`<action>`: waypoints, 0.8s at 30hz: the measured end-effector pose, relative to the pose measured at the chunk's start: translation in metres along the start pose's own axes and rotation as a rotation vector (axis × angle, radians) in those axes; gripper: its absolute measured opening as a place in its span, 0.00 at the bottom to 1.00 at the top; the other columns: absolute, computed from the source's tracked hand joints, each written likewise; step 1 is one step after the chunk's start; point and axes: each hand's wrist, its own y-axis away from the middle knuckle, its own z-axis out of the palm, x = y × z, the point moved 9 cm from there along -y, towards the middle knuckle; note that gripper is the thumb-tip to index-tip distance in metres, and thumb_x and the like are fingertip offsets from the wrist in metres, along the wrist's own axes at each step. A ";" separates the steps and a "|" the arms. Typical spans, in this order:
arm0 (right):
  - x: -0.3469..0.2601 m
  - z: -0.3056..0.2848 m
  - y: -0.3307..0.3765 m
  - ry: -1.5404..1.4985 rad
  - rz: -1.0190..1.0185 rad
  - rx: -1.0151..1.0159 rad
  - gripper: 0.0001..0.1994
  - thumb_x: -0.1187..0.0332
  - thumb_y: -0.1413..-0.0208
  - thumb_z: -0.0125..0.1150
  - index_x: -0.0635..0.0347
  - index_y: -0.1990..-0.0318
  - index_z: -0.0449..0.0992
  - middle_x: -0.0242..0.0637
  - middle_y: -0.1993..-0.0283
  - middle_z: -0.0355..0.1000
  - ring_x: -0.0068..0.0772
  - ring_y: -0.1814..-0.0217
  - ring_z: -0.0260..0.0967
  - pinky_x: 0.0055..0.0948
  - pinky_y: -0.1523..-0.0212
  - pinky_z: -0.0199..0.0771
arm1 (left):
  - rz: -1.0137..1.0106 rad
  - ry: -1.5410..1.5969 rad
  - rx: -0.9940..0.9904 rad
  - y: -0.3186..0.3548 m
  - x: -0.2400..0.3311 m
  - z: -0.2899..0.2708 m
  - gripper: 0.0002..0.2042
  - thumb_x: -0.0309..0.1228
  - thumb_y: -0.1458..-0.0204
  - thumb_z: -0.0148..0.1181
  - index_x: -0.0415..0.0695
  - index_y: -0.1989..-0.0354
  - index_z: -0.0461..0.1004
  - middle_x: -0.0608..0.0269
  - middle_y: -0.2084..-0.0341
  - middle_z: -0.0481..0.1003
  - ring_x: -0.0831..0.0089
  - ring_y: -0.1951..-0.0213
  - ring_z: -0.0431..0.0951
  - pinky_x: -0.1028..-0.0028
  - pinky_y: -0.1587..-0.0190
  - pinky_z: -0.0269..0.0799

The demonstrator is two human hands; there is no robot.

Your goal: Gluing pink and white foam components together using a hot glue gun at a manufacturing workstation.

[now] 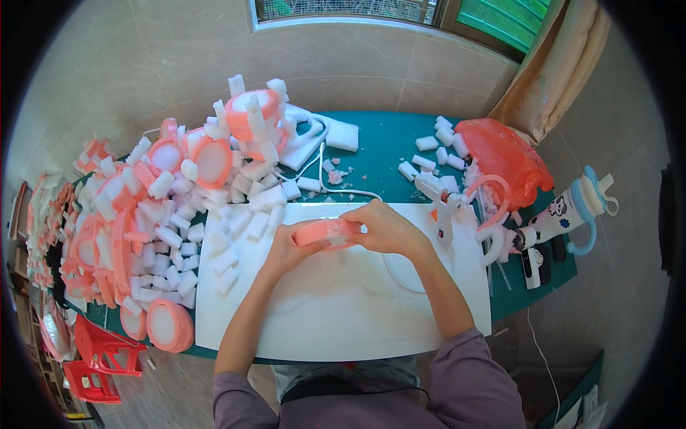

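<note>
Between both hands, above the white board [314, 307], is a round pink foam piece [327, 230] with a paler patch on its near side. My left hand [287, 250] is closed around its left end, thumb along the lower edge. With fingers and thumb, my right hand [382, 227] pinches its right end. A white glue gun [443, 214] stands to the right of my right hand. Left of the board, many white foam blocks [170, 237] lie heaped with pink rings that have white centres, such as this one [170, 325].
On the green table [386, 136], a red plastic bag [500, 157] and loose white blocks [426, 143] lie at the back right. A white bottle [568, 211] with a blue handle leans at the right edge. Red stools [107, 347] stand lower left. A white cord [336, 190] crosses behind the board.
</note>
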 end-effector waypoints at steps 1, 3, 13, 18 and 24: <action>0.001 0.001 0.000 0.010 0.003 -0.003 0.08 0.74 0.59 0.60 0.63 0.68 0.75 0.45 0.73 0.72 0.39 0.71 0.67 0.30 0.68 0.64 | -0.013 0.003 -0.004 0.000 -0.001 0.000 0.18 0.28 0.63 0.65 0.37 0.61 0.73 0.61 0.71 0.76 0.77 0.69 0.74 0.78 0.63 0.68; 0.002 0.001 0.001 0.018 -0.016 0.013 0.07 0.74 0.59 0.60 0.63 0.68 0.75 0.45 0.73 0.72 0.39 0.71 0.67 0.30 0.67 0.64 | -0.010 0.008 -0.006 0.000 -0.002 0.001 0.17 0.28 0.63 0.65 0.37 0.61 0.73 0.61 0.71 0.76 0.77 0.69 0.74 0.78 0.63 0.68; -0.004 -0.002 0.001 0.004 -0.033 0.027 0.08 0.74 0.58 0.60 0.63 0.67 0.75 0.44 0.72 0.72 0.41 0.70 0.67 0.30 0.66 0.64 | -0.041 0.002 -0.005 0.001 0.000 -0.002 0.18 0.29 0.62 0.65 0.38 0.60 0.73 0.61 0.71 0.76 0.76 0.69 0.73 0.77 0.64 0.68; -0.002 0.000 0.000 -0.039 -0.012 0.019 0.08 0.75 0.58 0.60 0.63 0.67 0.74 0.44 0.72 0.72 0.41 0.70 0.68 0.31 0.66 0.65 | -0.041 0.007 -0.002 0.000 0.001 -0.002 0.18 0.29 0.62 0.65 0.39 0.60 0.73 0.61 0.71 0.76 0.77 0.69 0.73 0.77 0.64 0.68; -0.003 -0.002 0.001 -0.035 -0.038 0.032 0.08 0.74 0.58 0.60 0.62 0.67 0.74 0.43 0.72 0.72 0.42 0.71 0.67 0.31 0.66 0.65 | -0.013 -0.003 0.017 0.000 0.002 -0.003 0.18 0.28 0.63 0.65 0.39 0.60 0.73 0.61 0.72 0.76 0.77 0.70 0.73 0.77 0.64 0.68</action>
